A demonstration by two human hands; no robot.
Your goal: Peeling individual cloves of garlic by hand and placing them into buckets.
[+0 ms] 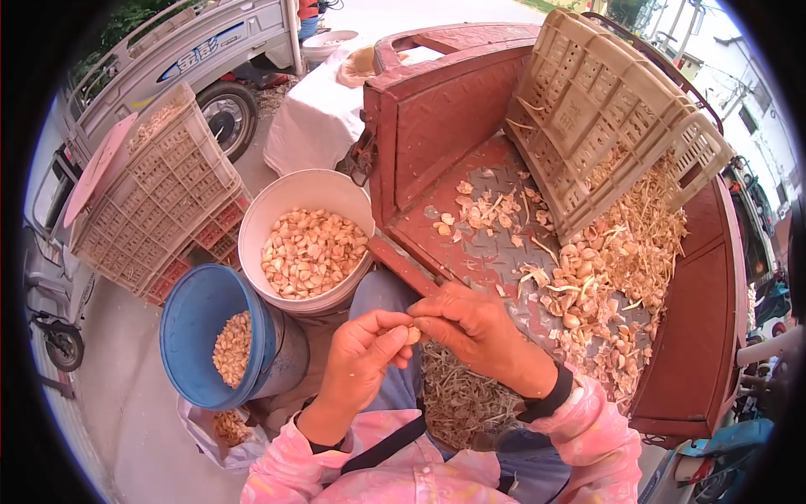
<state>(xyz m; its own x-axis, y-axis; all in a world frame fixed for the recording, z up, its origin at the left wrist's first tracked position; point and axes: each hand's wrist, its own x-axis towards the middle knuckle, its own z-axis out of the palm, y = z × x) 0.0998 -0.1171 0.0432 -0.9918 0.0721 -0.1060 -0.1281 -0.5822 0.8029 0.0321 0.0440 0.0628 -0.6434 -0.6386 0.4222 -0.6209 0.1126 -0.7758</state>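
My left hand (368, 353) pinches a garlic clove (413, 335) between thumb and fingers, above my lap. The thumb and forefinger of my right hand (482, 331) are closed together at the clove's upper end; whether they grip loose skin there is too small to tell. Just left of my knees, a white bucket (252, 242) holds many garlic cloves (315, 252). Beside it a blue bucket (189, 334) leans over with more cloves (233, 353) inside. To my right, unsorted garlic and dry skins (585, 271) lie heaped on a red metal cart bed (441, 233).
A tipped plastic crate (585, 101) rests over the heap. Stacked crates (160, 201) with a pink lid (101, 167) stand at left. Stalk and skin litter (463, 394) lies below my hands. A bag (236, 450), a covered surface (315, 120) and a parked cargo tricycle (208, 53) surround me.
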